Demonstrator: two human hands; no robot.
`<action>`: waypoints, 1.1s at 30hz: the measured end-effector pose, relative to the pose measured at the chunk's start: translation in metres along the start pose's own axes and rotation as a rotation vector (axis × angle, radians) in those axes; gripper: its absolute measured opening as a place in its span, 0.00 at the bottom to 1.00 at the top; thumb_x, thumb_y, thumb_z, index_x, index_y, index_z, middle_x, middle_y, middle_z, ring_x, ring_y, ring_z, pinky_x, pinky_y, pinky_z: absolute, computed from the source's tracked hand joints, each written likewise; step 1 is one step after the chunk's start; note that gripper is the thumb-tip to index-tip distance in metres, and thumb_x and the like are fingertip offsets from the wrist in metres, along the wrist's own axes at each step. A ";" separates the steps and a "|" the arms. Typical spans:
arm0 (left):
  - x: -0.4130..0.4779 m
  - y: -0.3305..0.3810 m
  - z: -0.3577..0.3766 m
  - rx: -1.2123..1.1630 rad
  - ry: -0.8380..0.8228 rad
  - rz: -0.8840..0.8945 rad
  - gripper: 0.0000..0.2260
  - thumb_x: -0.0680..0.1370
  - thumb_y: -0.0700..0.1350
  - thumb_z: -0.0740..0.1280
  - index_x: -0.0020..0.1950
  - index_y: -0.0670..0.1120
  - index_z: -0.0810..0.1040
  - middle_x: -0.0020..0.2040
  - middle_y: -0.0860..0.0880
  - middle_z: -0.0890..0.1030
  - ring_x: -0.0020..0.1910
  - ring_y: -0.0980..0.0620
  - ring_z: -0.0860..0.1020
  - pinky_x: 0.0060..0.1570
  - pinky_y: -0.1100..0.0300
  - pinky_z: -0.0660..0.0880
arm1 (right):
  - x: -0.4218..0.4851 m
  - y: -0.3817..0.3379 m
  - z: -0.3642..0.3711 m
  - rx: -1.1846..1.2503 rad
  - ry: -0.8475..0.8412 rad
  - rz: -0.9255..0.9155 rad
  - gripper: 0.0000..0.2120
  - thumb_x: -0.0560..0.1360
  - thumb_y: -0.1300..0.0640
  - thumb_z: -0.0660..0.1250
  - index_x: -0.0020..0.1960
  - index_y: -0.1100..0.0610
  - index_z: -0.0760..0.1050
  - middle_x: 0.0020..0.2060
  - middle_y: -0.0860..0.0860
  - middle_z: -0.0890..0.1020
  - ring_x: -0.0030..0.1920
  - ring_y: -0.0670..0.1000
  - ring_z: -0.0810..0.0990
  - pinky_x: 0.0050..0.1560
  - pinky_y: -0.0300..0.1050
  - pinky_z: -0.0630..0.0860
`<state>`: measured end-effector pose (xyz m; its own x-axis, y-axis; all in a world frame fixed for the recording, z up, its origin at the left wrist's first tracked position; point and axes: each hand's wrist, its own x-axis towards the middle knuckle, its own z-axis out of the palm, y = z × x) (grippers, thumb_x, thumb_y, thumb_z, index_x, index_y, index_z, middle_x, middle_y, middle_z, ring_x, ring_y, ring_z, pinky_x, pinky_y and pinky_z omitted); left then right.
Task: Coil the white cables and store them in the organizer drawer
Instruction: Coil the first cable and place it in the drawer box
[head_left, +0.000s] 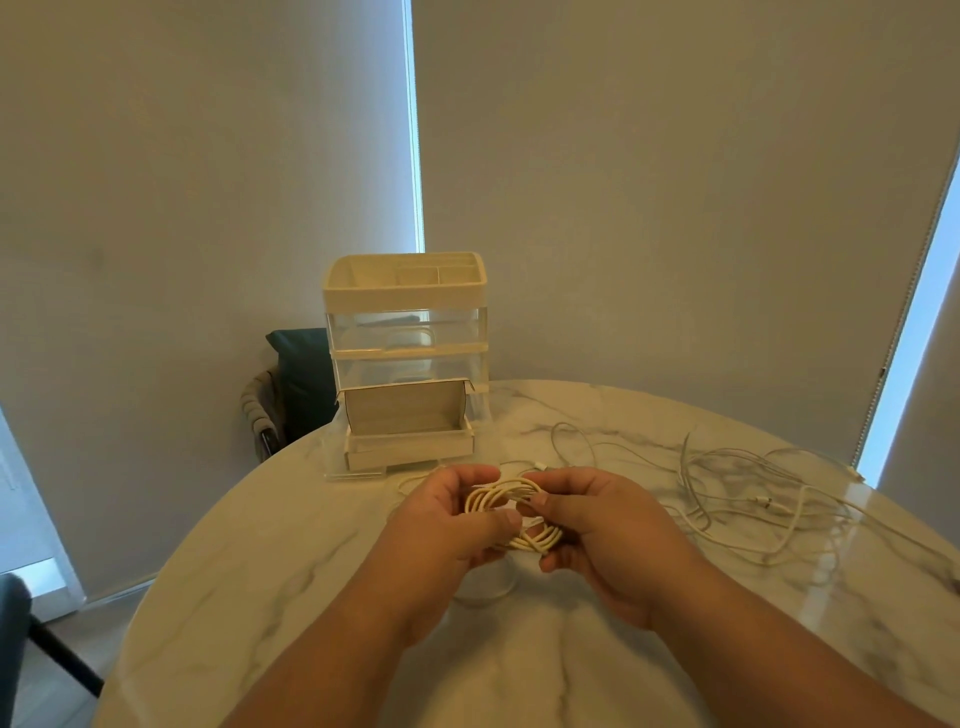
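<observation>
- The coiled white cable (511, 512) sits pinched between both sets of curled fingers, above the marble table (260, 545).
- Left hand (457, 525) and right hand (592, 525) each grip a side.
- Beyond the fingertips stands the organizer (408, 332), its bottom drawer (410, 452) pulled out.
- Loose cables (753, 493) sprawl right of the right hand's fingers.

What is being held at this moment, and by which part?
The coiled white cable, gripped by both hands: left hand on the coil's left side, right hand on its right side.

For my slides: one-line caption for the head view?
Left hand and right hand hold a coiled white cable over the marble table, organizer drawer open behind.
</observation>
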<state>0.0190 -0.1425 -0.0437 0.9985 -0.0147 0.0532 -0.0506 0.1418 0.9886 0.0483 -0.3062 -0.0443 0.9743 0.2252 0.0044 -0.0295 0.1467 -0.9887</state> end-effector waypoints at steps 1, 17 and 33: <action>0.001 -0.001 0.000 0.044 0.002 -0.012 0.15 0.74 0.33 0.72 0.58 0.45 0.77 0.51 0.41 0.84 0.44 0.48 0.82 0.42 0.55 0.78 | 0.000 -0.001 0.000 0.003 0.005 -0.004 0.07 0.77 0.68 0.67 0.53 0.63 0.81 0.42 0.61 0.85 0.34 0.53 0.80 0.28 0.44 0.76; 0.004 -0.010 -0.003 0.476 0.102 0.006 0.11 0.80 0.39 0.60 0.53 0.54 0.77 0.45 0.51 0.83 0.41 0.54 0.81 0.37 0.59 0.79 | -0.001 0.008 0.006 0.004 -0.013 -0.027 0.12 0.76 0.72 0.66 0.56 0.61 0.79 0.43 0.59 0.85 0.39 0.54 0.83 0.35 0.47 0.80; 0.004 -0.005 -0.017 0.530 0.005 0.105 0.28 0.64 0.47 0.79 0.61 0.58 0.74 0.52 0.56 0.83 0.50 0.60 0.82 0.57 0.55 0.79 | 0.008 0.015 -0.006 -0.200 -0.007 -0.119 0.24 0.67 0.72 0.75 0.59 0.54 0.79 0.50 0.52 0.87 0.52 0.53 0.85 0.60 0.52 0.79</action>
<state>0.0241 -0.1262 -0.0508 0.9875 -0.0225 0.1559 -0.1528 -0.3768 0.9136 0.0568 -0.3080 -0.0601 0.9665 0.2248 0.1235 0.1315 -0.0210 -0.9911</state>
